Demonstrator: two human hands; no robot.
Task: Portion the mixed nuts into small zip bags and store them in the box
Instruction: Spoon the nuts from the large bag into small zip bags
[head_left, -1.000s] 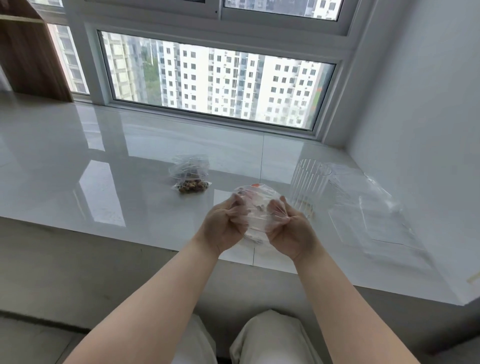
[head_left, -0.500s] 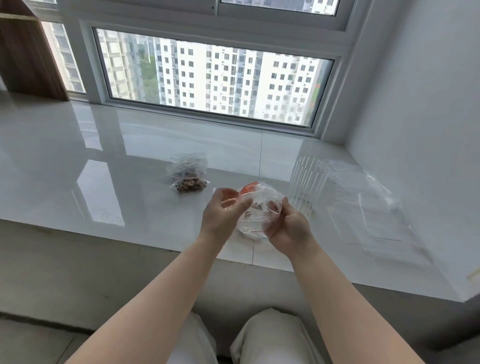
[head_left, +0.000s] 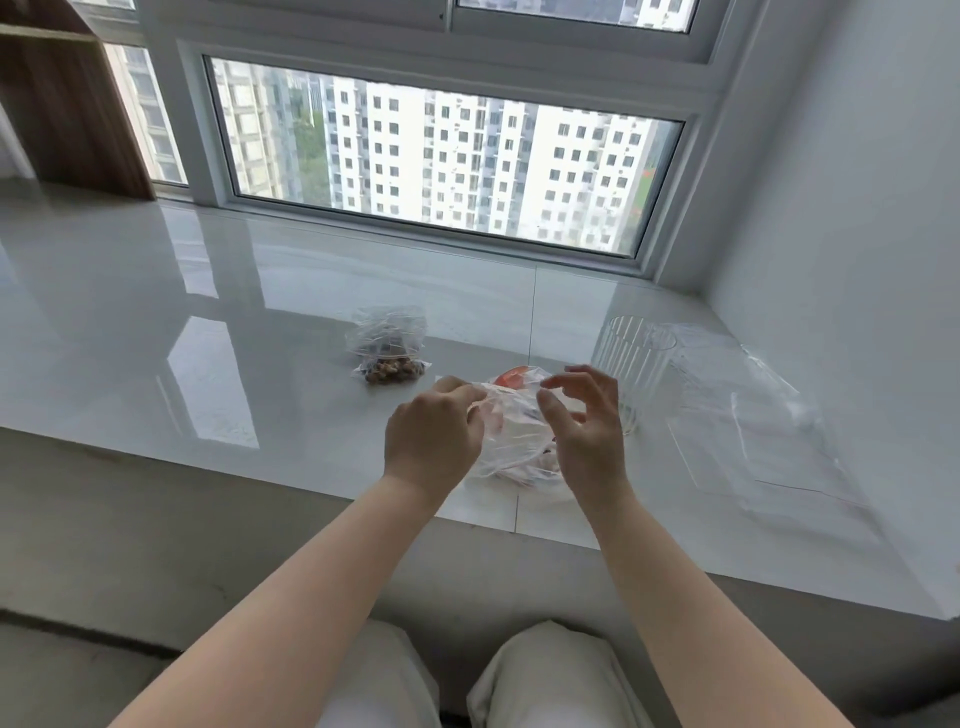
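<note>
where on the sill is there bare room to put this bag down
The widest bare patch of the sill lies left of the nut bag. A narrower bare strip runs behind it, along the window. The right end is crowded: the ribbed clear cup and flat clear plastic.

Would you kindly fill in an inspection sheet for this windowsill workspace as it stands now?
Surface: glossy white sill, reflecting the window.
Job's things: clear plastic bag between both hands; nut-filled zip bag lying apart behind; clear ribbed box at right.
Clutter: loose plastic sheeting beside the box.
Grippers: left hand grips the bag; right hand has fingers spread at its top.
Cables: nothing seen.
Surroundings: window, white wall, wooden shelf.
</note>
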